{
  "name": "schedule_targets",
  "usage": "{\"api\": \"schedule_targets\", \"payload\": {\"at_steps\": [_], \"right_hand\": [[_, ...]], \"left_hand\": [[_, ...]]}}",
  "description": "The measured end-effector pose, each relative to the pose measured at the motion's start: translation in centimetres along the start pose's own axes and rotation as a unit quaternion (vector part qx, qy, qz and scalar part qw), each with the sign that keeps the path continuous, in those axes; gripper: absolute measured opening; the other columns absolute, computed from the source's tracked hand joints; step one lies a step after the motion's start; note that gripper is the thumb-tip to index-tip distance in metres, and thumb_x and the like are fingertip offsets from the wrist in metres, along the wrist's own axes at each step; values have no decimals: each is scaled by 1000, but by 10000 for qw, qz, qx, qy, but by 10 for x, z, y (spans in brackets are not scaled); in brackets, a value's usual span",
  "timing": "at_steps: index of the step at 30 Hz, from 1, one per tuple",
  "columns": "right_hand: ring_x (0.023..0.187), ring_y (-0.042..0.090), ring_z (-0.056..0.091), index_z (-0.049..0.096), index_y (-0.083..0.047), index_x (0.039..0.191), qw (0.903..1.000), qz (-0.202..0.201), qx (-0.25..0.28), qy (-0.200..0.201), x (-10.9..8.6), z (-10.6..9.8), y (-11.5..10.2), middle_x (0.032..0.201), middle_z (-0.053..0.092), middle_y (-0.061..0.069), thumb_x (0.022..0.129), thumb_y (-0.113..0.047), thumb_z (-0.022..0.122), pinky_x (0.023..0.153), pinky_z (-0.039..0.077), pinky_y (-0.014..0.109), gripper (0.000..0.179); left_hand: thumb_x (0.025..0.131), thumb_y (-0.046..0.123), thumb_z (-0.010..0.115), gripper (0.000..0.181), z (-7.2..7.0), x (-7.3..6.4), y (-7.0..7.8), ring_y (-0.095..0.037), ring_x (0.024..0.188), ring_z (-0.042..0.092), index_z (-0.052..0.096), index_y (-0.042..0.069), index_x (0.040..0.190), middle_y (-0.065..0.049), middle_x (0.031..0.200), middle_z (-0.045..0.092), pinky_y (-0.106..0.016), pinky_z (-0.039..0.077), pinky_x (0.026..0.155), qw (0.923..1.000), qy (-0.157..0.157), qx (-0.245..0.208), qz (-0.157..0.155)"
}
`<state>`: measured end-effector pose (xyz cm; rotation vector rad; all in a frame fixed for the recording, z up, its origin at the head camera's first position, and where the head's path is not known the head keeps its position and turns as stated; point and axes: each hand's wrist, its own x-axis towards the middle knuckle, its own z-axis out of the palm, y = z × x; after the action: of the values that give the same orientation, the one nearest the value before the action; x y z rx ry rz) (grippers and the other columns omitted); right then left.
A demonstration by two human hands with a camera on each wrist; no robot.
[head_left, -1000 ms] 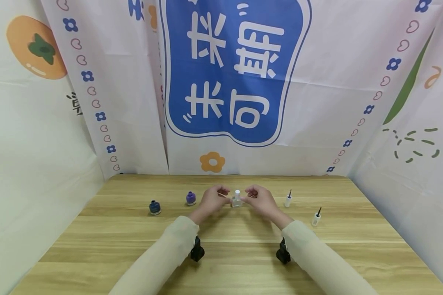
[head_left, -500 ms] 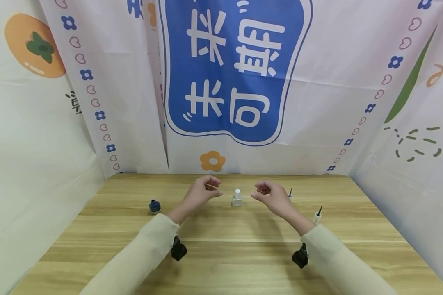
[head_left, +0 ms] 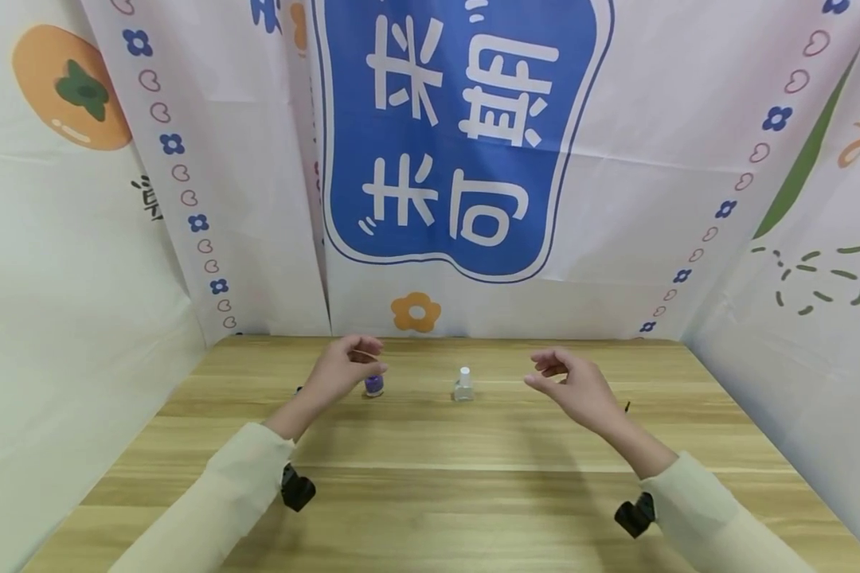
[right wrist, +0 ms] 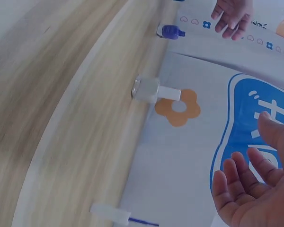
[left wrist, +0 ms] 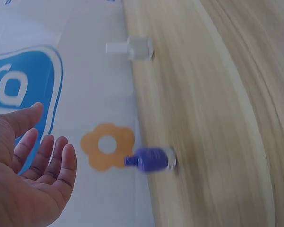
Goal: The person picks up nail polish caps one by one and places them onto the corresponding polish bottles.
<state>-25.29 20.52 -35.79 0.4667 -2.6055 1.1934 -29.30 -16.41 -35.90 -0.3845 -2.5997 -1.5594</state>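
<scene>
A clear nail polish bottle (head_left: 463, 390) with a white cap stands upright at the middle of the table. My left hand (head_left: 342, 371) hovers beside an uncapped purple nail polish bottle (head_left: 374, 387), fingers loosely bent and holding nothing. In the left wrist view the purple bottle (left wrist: 152, 160) is apart from the fingertips. To the right, my right hand (head_left: 575, 387) is raised, likewise relaxed and holding nothing. It hides a white cap with a blue brush, which the right wrist view shows as a brush cap (right wrist: 111, 213). Only a dark brush tip (head_left: 627, 407) shows behind the right wrist.
A dark blue bottle (head_left: 299, 390) is almost wholly covered by the left forearm. The wooden table (head_left: 459, 509) ends at a printed white cloth (head_left: 616, 263) behind, with cloth at both sides. Black wrist cameras hang under both sleeves.
Both hands have drawn away from the clear bottle, the left one leftward and the right one rightward. The clear bottle remains standing in place, capped.
</scene>
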Motion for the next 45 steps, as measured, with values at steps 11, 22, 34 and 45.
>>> {"api": "schedule_targets", "payload": {"at_steps": [11, 22, 34, 45], "right_hand": [[96, 22, 59, 63, -3, 116, 9978, 32, -366, 543, -20, -38, 12, 104, 65, 9, 91, -26, 71, 74, 52, 28, 35], [97, 25, 57, 61, 1, 120, 9932, 299, -772, 823, -39, -67, 39, 110, 64, 18, 94, -31, 67, 71, 48, 16, 42], [101, 35, 58, 55, 5, 125, 9906, 960, -803, 555, -53, -82, 74, 111, 60, 19, 94, -37, 65, 67, 50, 21, 53], [95, 29, 60, 56, 8, 124, 9906, 1103, -802, 53, -60, -82, 99, 110, 63, 21, 91, -34, 69, 69, 52, 23, 55]], "left_hand": [[89, 19, 72, 38, -45, -11, -20, -28, 104, 60, 59, 1, 120, -15, 116, 62, -38, 52, 86, 9977, 548, 392, -100], [91, 20, 71, 38, -73, -25, -43, -29, 103, 59, 58, 0, 121, -17, 117, 60, -22, 51, 76, 9918, 1027, 738, -178], [90, 19, 71, 41, -89, -34, -65, -30, 100, 60, 56, -4, 121, -21, 118, 60, -18, 51, 69, 9879, 1223, 867, -397], [89, 31, 72, 60, -96, -40, -89, -36, 109, 55, 49, -5, 131, -25, 128, 52, -31, 53, 80, 9913, 667, 920, -660]]}}
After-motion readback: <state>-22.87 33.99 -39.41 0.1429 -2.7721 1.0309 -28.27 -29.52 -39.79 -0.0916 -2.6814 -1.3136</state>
